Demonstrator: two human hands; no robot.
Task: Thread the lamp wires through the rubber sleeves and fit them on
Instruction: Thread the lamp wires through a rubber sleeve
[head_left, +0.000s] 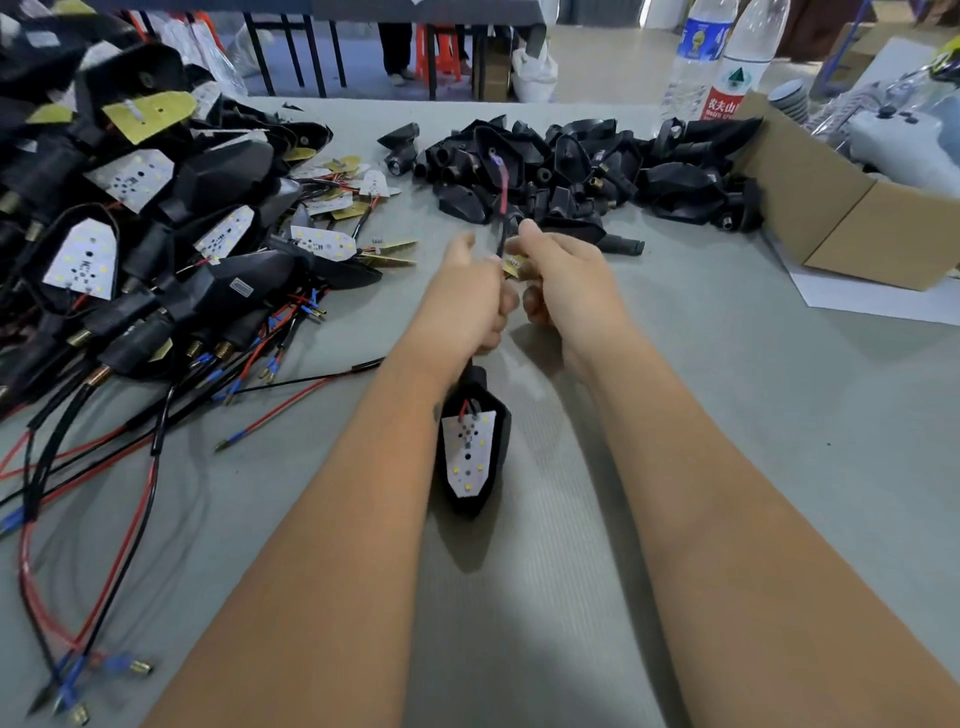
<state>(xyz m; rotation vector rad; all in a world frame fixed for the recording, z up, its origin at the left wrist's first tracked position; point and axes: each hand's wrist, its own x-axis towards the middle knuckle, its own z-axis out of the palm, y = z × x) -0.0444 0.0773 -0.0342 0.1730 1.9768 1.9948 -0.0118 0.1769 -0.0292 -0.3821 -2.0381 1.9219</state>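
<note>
Head view: left hand (470, 291) gripping lamp (470, 447) stem, housing hanging over table (727, 415); right hand (558, 275) pinching wires (503, 208) rising between both fists, near sleeve pile (571, 166).

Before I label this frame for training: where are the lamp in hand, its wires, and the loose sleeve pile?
lamp (467, 457): head view, white LED board.
wires (504, 189): head view, red stretch above the hands.
sleeve pile (571, 171): head view, middle of the black heap.

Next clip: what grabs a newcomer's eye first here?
Two bare forearms meet mid-table, the left hand and right hand pinching a red-and-black wire. A lamp housing with its white LED board hangs below the left hand. A tangled heap of wired lamps fills the left.
</note>
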